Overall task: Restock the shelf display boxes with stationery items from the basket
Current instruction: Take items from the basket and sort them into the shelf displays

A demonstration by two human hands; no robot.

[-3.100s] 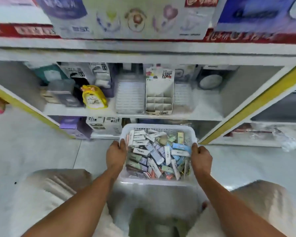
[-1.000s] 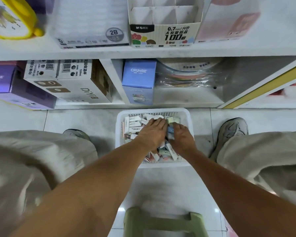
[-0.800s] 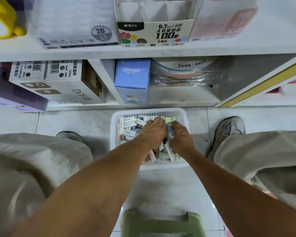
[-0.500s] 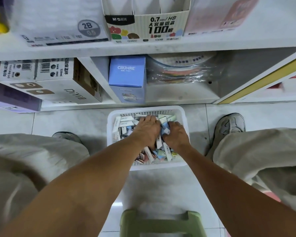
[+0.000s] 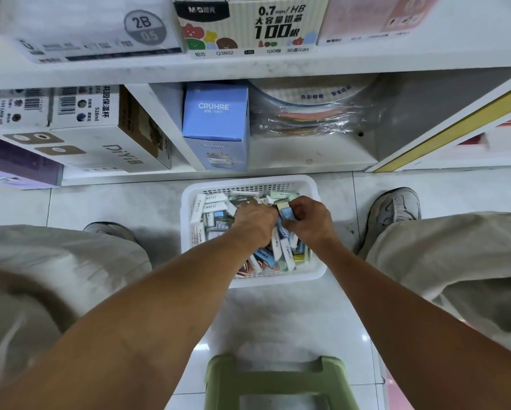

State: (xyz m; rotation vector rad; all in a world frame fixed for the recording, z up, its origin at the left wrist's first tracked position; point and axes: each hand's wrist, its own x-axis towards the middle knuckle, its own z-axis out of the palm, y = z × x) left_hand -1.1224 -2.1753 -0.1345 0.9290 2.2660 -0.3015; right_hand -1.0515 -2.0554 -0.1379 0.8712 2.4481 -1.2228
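A white plastic basket (image 5: pixel 186 232) stands on the floor tiles between my feet, filled with several small pencil-lead cases (image 5: pixel 210 207) in white, blue and green. Both hands are inside it. My right hand (image 5: pixel 310 223) pinches a light blue lead case (image 5: pixel 286 213) at its fingertips, lifted a little above the pile. My left hand (image 5: pixel 255 223) lies palm down on the pile with fingers curled among the cases; what they grip is hidden. On the shelf above stands the 0.7 mm HB display box (image 5: pixel 248 28); only its front panel shows.
A 2B 0.5 box (image 5: pixel 94 28) and a pink box (image 5: pixel 381 16) flank the display box. Below sit a blue CRUHRE carton (image 5: pixel 216 125), DiYi cartons (image 5: pixel 100 134) and wrapped coloured paper (image 5: pixel 313 113). A green stool (image 5: pixel 278 380) is under me; my shoe (image 5: pixel 396 208) stands right of the basket.
The basket went from held at its sides to resting on the floor. Both hands moved into it and sifted the cases; my right hand has now picked up a blue case.
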